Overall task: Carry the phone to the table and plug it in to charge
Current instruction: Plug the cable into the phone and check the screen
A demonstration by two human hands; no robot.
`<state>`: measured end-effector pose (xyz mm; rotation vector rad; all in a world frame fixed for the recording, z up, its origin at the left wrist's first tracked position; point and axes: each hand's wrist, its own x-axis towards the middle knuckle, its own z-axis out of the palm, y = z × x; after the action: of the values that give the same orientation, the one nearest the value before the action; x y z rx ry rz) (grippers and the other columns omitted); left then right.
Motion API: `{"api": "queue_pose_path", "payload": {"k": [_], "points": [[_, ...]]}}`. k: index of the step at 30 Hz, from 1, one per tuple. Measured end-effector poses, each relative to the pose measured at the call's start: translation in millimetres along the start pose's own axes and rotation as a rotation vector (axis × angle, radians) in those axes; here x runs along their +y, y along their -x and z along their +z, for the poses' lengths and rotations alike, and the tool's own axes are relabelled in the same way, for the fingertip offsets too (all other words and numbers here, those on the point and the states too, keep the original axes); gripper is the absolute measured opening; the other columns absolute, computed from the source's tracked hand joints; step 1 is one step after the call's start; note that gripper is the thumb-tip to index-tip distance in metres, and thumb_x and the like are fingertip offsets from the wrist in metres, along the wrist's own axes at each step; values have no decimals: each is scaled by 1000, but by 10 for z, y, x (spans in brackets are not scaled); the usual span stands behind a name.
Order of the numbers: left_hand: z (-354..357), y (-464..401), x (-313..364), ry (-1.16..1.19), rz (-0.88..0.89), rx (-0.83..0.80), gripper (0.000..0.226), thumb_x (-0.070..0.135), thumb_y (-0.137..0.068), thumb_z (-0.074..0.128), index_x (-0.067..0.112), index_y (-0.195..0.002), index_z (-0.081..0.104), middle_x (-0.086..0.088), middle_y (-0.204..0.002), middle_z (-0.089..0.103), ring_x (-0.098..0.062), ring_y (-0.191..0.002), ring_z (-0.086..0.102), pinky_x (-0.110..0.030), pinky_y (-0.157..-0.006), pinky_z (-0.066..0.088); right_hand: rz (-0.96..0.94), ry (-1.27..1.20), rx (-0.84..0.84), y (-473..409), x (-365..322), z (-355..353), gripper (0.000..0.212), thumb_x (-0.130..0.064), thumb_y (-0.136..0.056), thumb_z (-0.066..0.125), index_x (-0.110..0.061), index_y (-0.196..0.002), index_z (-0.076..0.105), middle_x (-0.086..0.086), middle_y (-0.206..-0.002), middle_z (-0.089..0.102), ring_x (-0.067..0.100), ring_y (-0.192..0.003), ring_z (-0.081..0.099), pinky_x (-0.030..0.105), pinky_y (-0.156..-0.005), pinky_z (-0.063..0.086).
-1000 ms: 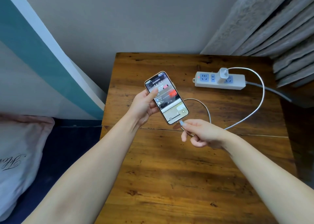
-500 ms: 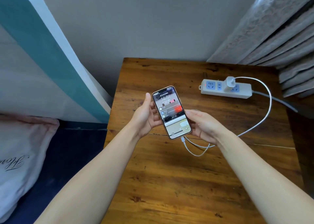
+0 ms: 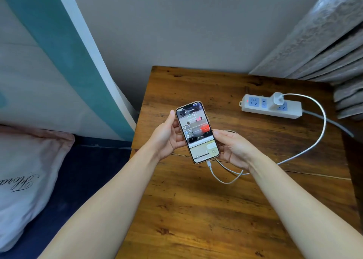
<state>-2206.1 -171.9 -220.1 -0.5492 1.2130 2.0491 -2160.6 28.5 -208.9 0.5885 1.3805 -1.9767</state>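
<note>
The gold-edged smartphone with a lit screen (image 3: 197, 132) is held above the brown wooden counter (image 3: 196, 209), left hand (image 3: 167, 139) and right hand (image 3: 233, 150) grasping its two long sides so the bottom port stays free. There the thin white charging cable (image 3: 306, 150) is already seated, and it runs in a loose loop to the white cube adapter (image 3: 276, 101) in the white and blue power strip (image 3: 271, 107), so I judge the slack lets the phone be laid down flat.

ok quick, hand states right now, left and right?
Left hand: closed on the phone, gripping its left edge.
Right hand: closed on the phone's right edge.

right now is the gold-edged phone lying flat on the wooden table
No, both the left hand and right hand hold the phone above the table.
</note>
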Motion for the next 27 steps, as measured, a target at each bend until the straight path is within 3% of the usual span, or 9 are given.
{"api": "queue_pose_path", "payload": {"k": [6,12,16,19,22,27], "points": [[-70,-7,12,-8,7,23,46,50,-94,31,18,-118,53,-14,-120,62,-30,-105,63,-48,-84,54,12,59,10,-30,-41,70,27,-23,-93,52,-15,-115,66,11,-110,72,22,-97,67,33,-73,58],[-163,-11,15,10,-7,29,43,50,-94,33,20,-113,57,-12,-111,68,-28,-100,66,-47,-81,56,-11,83,7,-91,-5,117,22,-23,-93,52,-19,-102,72,9,-106,73,20,-94,69,35,-78,57],[-416,-17,11,50,-13,192,40,41,-96,36,12,-118,52,-15,-120,61,-26,-101,64,-43,-82,55,-35,210,89,-295,172,331,25,-21,-96,48,-17,-102,71,7,-98,75,19,-87,70,32,-72,55],[-710,-35,33,78,10,359,37,35,-98,34,6,-109,55,-17,-127,55,-25,-101,60,-39,-85,52,-8,252,137,-489,367,518,26,-17,-97,46,-11,-108,68,11,-97,73,18,-79,70,31,-66,55],[-946,-37,52,29,14,449,44,35,-99,32,2,-120,53,-17,-130,54,-26,-114,54,-41,-98,45,22,287,170,-639,534,636,26,-15,-96,46,-10,-110,67,16,-104,71,24,-86,68,35,-73,54],[-1107,-8,46,33,-19,464,47,39,-98,33,5,-125,49,-14,-128,56,-24,-113,56,-44,-100,44,48,345,229,-773,642,741,27,-16,-96,47,-10,-115,65,13,-109,71,25,-96,68,39,-84,54]]}}
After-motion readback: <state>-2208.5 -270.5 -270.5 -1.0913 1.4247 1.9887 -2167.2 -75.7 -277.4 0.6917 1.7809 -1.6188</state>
